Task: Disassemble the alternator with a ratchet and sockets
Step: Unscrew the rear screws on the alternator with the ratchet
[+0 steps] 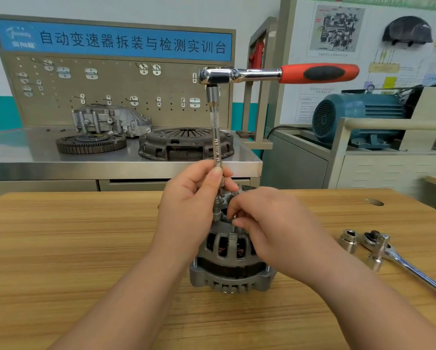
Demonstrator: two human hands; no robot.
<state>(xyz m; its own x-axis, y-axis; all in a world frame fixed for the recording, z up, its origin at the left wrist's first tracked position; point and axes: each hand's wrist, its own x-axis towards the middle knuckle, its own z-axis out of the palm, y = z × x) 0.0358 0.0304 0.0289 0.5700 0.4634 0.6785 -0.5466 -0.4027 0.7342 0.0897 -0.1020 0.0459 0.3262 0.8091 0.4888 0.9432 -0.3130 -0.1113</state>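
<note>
Alternator (230, 263) stands beneath both hands. Left hand (186, 208) pinches extension bar (216, 145). The right hand (272, 226) curls at the alternator's top, hold unclear.

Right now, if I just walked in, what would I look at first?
Your eye would go first to the red-handled ratchet, sticking out sideways high in the middle. It sits on top of a long extension bar that the left hand grips. Below it, the grey alternator stands on the wooden table, with the right hand at its top.
</note>
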